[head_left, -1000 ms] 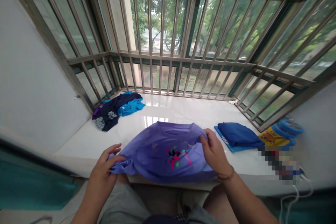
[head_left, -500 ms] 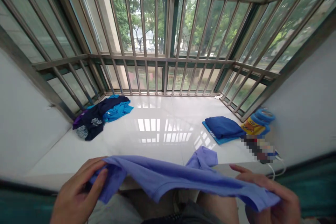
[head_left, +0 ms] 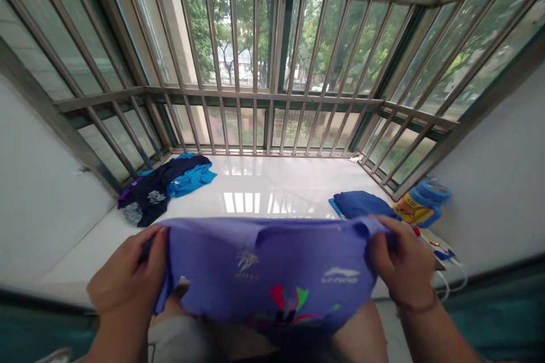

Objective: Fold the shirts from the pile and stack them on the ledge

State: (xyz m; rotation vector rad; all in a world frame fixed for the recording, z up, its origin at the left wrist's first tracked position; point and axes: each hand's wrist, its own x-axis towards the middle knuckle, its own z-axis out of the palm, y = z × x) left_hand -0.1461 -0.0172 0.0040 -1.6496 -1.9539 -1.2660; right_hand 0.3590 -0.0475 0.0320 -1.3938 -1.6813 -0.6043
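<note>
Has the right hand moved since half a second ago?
Yes: the right hand has moved up and left in view, closer to the folded blue clothes.

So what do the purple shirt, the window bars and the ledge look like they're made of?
Purple shirt: thin matte knit, probably synthetic; soft sagging folds.
Window bars: likely stainless steel; greyish sheen.
Ledge: glossy stone or tile; mirrored window reflections.

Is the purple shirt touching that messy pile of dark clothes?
Apart: the head view shows bare white sill between the purple shirt and the dark pile.
</note>
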